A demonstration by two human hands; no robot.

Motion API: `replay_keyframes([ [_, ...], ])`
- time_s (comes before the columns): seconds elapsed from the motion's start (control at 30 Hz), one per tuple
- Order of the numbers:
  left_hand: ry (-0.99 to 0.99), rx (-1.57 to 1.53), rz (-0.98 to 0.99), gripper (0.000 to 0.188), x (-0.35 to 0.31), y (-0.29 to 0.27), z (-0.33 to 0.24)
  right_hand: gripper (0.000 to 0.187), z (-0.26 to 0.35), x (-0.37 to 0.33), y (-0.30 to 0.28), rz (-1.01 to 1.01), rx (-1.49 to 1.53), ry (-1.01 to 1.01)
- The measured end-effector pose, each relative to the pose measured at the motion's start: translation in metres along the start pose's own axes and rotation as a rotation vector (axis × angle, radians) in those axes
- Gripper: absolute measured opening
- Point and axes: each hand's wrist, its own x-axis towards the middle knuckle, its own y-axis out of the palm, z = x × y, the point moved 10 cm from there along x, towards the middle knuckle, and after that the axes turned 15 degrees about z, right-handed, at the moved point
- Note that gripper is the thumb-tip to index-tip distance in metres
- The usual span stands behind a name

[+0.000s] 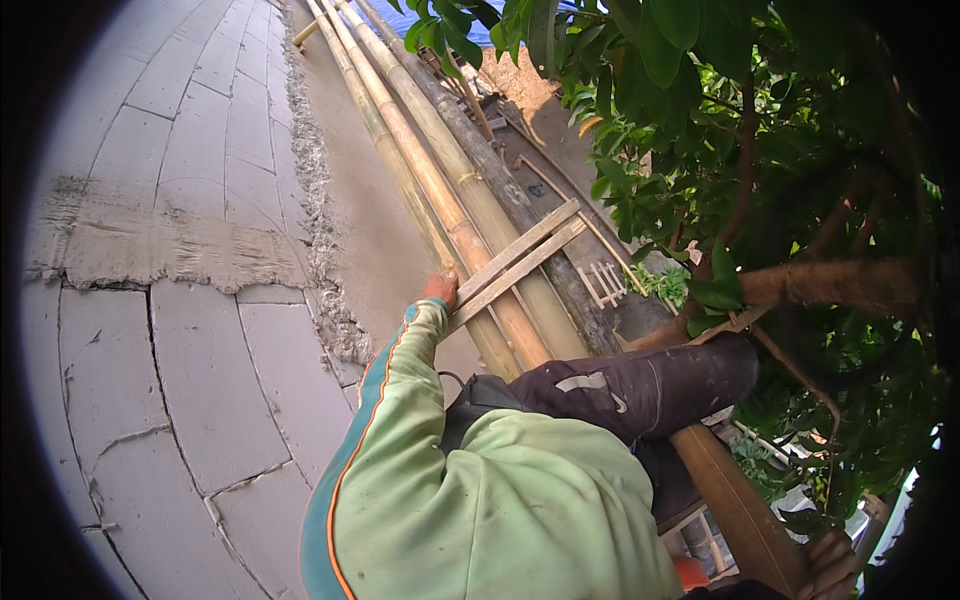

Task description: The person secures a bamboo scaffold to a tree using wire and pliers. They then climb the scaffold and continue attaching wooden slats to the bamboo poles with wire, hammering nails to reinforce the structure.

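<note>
My left hand (pixel 441 286), at the end of a green and teal sleeve, is closed at the edge of the leftmost bamboo pole (pixel 425 215). Two narrow wooden slats (pixel 520 262) lie across the poles, their near ends right beside that hand; the undersides of its fingers are hidden. Down at the lower right, in shade, my right hand (pixel 828 562) has its fingers bent against the edge of a broad brown wooden beam (pixel 742 510). My leg in dark trousers (pixel 660 385) stretches over the poles and toward the tree.
A grey block wall (pixel 205 375) with a rough mortar band fills the left side. Leafy branches (pixel 690 120) and a thick limb (pixel 830 288) crowd the right. Beyond the poles, the ground (pixel 570 160) lies well below, with loose sticks on it. A blue sheet (pixel 480 25) shows at the top.
</note>
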Motion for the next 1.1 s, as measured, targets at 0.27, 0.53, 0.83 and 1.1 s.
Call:
replay_keyframes([
  [0.27,0.154,0.101,-0.017,0.07,-0.005,0.004,-0.086,0.009,0.029,0.018,0.041,0.152,-0.05,-0.151],
  [0.53,0.771,0.379,-0.3,0.033,-0.008,0.063,-0.114,0.049,0.026,0.083,0.09,0.042,-0.083,-0.123],
  [0.83,1.183,0.685,-0.369,0.048,-0.103,0.099,-0.205,0.055,0.051,0.026,0.098,0.195,-0.096,-0.477],
  [1.1,1.267,0.859,-0.36,0.077,-0.124,0.101,-0.184,0.048,0.056,0.045,0.096,0.291,-0.001,-0.579],
])
